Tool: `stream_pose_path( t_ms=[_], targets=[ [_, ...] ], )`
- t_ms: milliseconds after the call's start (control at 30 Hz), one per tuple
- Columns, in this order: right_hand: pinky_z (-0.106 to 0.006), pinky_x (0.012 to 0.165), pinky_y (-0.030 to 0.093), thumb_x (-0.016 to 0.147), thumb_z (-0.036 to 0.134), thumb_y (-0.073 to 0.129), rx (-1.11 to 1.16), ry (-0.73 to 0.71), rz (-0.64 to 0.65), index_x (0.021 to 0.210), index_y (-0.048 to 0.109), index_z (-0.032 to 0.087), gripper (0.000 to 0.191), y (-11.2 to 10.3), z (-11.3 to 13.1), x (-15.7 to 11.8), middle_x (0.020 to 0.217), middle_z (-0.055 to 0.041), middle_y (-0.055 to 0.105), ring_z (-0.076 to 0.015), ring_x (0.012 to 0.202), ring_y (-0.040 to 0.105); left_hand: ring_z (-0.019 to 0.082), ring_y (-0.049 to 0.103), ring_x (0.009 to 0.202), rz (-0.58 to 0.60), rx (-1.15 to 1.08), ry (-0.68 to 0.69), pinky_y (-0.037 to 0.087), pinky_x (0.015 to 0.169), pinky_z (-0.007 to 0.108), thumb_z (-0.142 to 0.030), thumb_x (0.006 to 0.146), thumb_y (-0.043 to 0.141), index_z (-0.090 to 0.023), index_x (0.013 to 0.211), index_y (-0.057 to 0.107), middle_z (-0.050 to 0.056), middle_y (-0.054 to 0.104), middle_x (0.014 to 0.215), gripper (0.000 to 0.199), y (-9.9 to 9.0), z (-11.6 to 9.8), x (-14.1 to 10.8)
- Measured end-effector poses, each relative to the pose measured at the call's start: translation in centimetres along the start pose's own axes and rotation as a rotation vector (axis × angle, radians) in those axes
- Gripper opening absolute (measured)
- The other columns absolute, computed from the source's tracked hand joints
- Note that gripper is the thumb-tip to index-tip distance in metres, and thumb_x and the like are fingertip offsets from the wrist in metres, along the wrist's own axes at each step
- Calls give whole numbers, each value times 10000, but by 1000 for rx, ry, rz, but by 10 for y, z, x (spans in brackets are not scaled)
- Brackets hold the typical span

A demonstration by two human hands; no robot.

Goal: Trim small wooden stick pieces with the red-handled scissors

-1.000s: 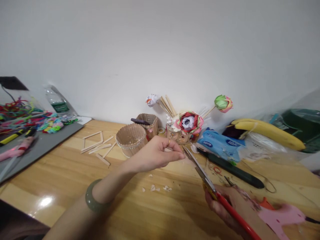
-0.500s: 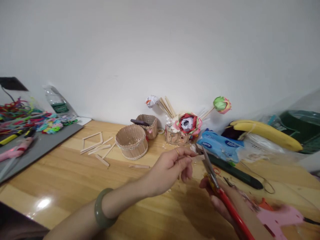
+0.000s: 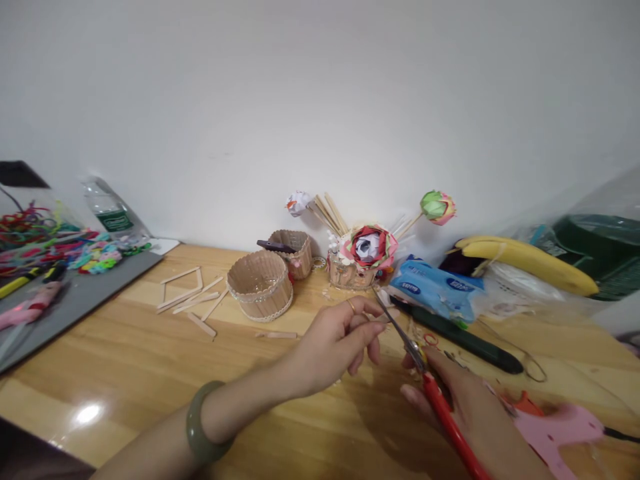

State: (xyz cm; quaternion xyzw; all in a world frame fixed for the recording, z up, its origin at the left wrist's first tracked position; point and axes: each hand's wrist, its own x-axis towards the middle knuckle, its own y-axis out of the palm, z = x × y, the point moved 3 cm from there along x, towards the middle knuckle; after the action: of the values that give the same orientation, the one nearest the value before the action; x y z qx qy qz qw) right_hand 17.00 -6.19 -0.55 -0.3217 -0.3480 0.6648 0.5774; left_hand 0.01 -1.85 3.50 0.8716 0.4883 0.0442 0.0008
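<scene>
My left hand [image 3: 340,347] is closed, thumb and fingers pinching a small flat wooden craft stick [image 3: 391,314] whose end pokes out beyond the fingertips. A ring and a green bangle are on that arm. My right hand [image 3: 465,400] grips a pair of scissors [image 3: 443,410] by its red handles. The blades point up and left, look nearly shut, and lie right by the fingertips and the stick. Whether they touch the stick I cannot tell. Behind the hands stands a round wooden-slat basket [image 3: 260,290] with a beaded trim at its base.
Several craft sticks [image 3: 183,293] lie left of the basket. Behind are a second basket [image 3: 300,257] and a pot with paper flowers [image 3: 367,247]. To the right are blue tissues [image 3: 435,283], bananas [image 3: 535,260] and a pink glue gun [image 3: 560,427]. A grey board [image 3: 95,293] lies left.
The scissor blades, spread around the stick before, have come together and swung left. Less of the stick shows past my left fingertips. The view has shifted slightly.
</scene>
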Motion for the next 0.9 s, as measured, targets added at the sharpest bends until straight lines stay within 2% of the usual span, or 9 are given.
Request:
stream_pose_path(
  t_ms=[167, 333, 433, 733, 900],
  targets=[
    [-386, 709, 394, 758, 510, 438, 6, 73, 11, 923, 467, 218, 336, -2, 0, 1, 856, -77, 639, -276, 793, 583, 26, 305, 345, 5, -9, -9, 222, 348, 156, -335, 851, 472, -158, 871, 462, -57, 520, 532, 178, 0, 1, 1],
    [-353, 627, 377, 751, 599, 447, -12, 94, 67, 828, 440, 225, 381, -3, 1, 3, 765, -53, 615, -250, 694, 559, 29, 289, 380, 4, 14, 22, 213, 384, 167, -350, 844, 483, -160, 824, 461, -64, 488, 514, 193, -1, 2, 2],
    [-352, 631, 368, 759, 635, 433, -17, 106, 79, 794, 422, 229, 408, -3, 3, 2, 756, -45, 609, -243, 685, 550, 35, 291, 392, 4, 8, 23, 224, 404, 175, -366, 836, 495, -161, 807, 458, -69, 473, 504, 210, -2, 3, 3],
    [-361, 632, 367, 759, 591, 432, -24, 97, 90, 804, 417, 229, 366, -5, 5, 1, 741, -40, 596, -245, 688, 539, 48, 311, 402, -16, -25, 8, 253, 431, 190, -395, 813, 521, -153, 853, 478, -82, 449, 478, 250, -1, 5, 4],
    [-361, 623, 377, 772, 571, 431, -17, 63, 55, 791, 435, 228, 344, -5, 4, -2, 725, -37, 599, -243, 674, 558, 49, 297, 391, -4, -60, 2, 248, 424, 193, -428, 795, 539, -160, 851, 469, -94, 425, 462, 282, 1, 4, 4]
  ],
)
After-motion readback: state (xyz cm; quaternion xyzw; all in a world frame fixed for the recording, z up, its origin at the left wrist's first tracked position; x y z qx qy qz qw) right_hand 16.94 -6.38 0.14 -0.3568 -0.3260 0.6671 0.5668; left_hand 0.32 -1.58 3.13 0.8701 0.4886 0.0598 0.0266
